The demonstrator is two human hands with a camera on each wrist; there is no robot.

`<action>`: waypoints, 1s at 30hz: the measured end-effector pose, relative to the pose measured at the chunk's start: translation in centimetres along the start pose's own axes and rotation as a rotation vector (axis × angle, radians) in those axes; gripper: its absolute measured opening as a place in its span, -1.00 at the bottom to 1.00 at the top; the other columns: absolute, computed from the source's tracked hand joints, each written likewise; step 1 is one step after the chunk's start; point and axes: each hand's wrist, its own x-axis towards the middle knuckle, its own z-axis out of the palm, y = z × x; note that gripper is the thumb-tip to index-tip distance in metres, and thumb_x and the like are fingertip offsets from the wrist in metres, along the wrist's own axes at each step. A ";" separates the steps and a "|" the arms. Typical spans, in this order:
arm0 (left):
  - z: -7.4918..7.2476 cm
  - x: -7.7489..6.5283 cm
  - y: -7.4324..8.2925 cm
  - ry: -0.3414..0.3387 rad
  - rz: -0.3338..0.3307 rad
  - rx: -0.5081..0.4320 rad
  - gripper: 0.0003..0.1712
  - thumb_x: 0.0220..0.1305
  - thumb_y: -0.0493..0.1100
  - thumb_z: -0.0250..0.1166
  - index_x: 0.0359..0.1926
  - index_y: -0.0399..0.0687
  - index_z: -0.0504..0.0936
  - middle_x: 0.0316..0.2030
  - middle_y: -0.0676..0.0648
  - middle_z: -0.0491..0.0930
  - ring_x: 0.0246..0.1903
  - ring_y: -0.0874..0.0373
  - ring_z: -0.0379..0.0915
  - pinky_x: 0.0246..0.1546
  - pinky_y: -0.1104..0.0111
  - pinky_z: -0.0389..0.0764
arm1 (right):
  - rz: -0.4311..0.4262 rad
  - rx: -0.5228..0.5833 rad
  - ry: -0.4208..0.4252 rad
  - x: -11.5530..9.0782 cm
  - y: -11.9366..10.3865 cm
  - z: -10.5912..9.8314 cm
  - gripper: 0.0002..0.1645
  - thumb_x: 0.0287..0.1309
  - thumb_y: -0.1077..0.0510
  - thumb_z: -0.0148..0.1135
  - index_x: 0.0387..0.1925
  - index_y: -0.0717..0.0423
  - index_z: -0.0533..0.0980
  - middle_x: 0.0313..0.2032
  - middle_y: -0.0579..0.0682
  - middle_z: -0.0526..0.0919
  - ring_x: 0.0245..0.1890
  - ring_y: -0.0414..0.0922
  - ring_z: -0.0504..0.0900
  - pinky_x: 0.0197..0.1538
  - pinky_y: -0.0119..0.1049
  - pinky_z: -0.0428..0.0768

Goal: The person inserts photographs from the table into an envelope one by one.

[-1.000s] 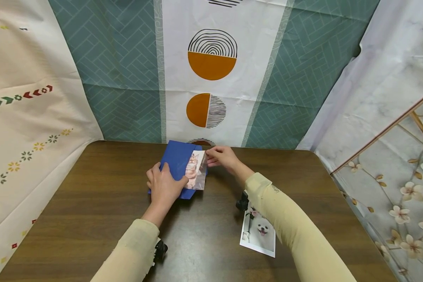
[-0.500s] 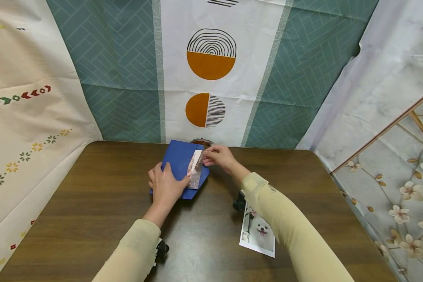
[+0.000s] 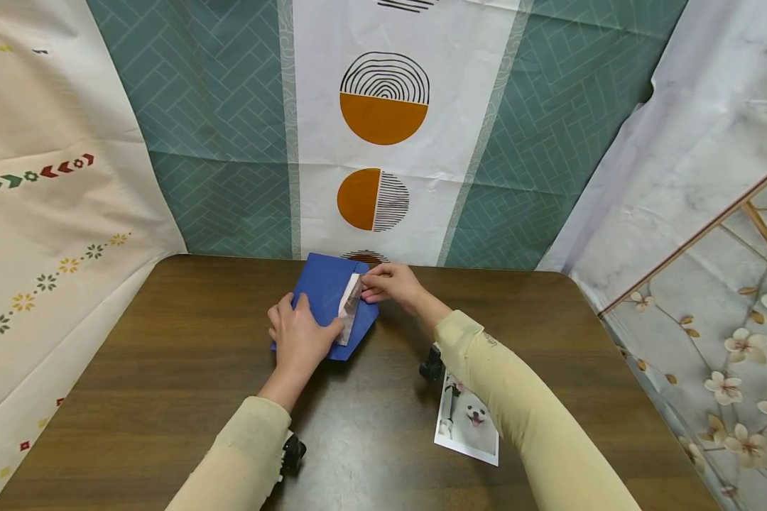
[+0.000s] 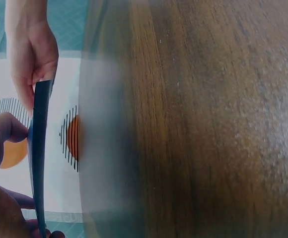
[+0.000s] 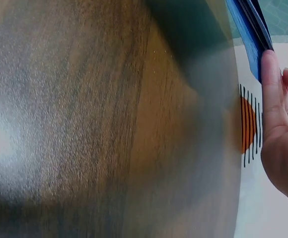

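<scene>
My left hand (image 3: 300,337) holds a blue paper envelope (image 3: 327,284) by its left side, with the thumb over the front near the opening. A picture card in a clear plastic sleeve (image 3: 349,312) sits mostly inside, and a narrow strip of it shows at the envelope's right side. The right hand (image 3: 393,284) pinches the upper corner of this strip, its fingertips right at the opening. Seen edge-on in the left wrist view, the envelope (image 4: 39,148) stands raised with left-hand fingers on it. Its open flap (image 5: 251,49) shows beside the right fingers in the right wrist view.
A white-bordered photo of a white dog (image 3: 471,422) lies on the brown wooden table (image 3: 166,369), partly under the right sleeve. Patterned cloths (image 3: 230,142) hang behind the table and along both sides. A small black camera (image 3: 292,455) is strapped to the left wrist.
The picture card has slid left, deeper into the envelope, and its pink cat print is now out of sight. My right hand has followed it left; the left hand has barely moved.
</scene>
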 end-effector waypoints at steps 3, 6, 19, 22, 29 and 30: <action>0.0 0.0 0.1 -0.007 -0.001 0.001 -0.01 0.15 0.04 0.51 0.44 -0.51 0.42 0.47 -0.52 0.21 0.42 -0.45 0.03 0.32 -0.39 0.19 | 0.005 0.011 -0.011 0.0 -0.1 0.0 -0.82 0.47 0.39 0.24 -0.03 0.49 0.60 -0.37 0.10 0.76 -0.44 -0.14 0.79 -0.26 -0.26 0.79; 0.0 0.0 0.1 -0.017 -0.003 0.004 0.00 0.16 0.04 0.50 0.45 -0.50 0.41 0.47 -0.51 0.20 0.43 -0.44 0.01 0.32 -0.40 0.18 | 0.002 0.015 -0.028 0.2 -0.1 0.1 -0.86 0.47 0.41 0.23 -0.06 0.47 0.59 -0.39 0.08 0.76 -0.44 -0.14 0.80 -0.25 -0.26 0.79; 0.1 0.0 0.3 -0.024 0.006 0.010 0.02 0.20 0.10 0.51 0.47 -0.49 0.40 0.47 -0.51 0.21 0.43 -0.44 0.02 0.31 -0.41 0.20 | 0.009 0.009 0.013 0.4 -0.3 1.0 -0.89 0.47 0.43 0.21 -0.08 0.46 0.59 -0.38 0.09 0.76 -0.45 -0.16 0.79 -0.27 -0.27 0.79; 0.1 0.0 0.5 -0.022 0.006 0.005 0.00 0.19 0.09 0.50 0.46 -0.48 0.41 0.47 -0.50 0.22 0.43 -0.44 0.03 0.30 -0.40 0.22 | 0.010 0.008 0.008 0.5 -0.3 1.2 -0.88 0.48 0.42 0.20 -0.08 0.46 0.60 -0.37 0.09 0.76 -0.45 -0.16 0.79 -0.25 -0.27 0.79; 0.0 -0.2 0.8 -0.019 0.003 -0.018 -0.02 0.18 0.05 0.50 0.47 -0.47 0.41 0.48 -0.50 0.23 0.44 -0.43 0.04 0.32 -0.40 0.22 | 0.020 0.037 0.004 0.5 -0.2 1.4 -0.86 0.48 0.40 0.21 -0.07 0.47 0.61 -0.36 0.09 0.77 -0.43 -0.16 0.80 -0.24 -0.28 0.79; -0.1 -0.1 0.7 -0.021 0.000 -0.018 -0.01 0.18 0.05 0.50 0.47 -0.47 0.41 0.48 -0.50 0.23 0.44 -0.43 0.03 0.33 -0.40 0.21 | 0.022 0.040 0.005 0.5 -0.2 1.5 -0.85 0.48 0.40 0.21 -0.06 0.47 0.61 -0.36 0.08 0.77 -0.43 -0.17 0.80 -0.24 -0.28 0.79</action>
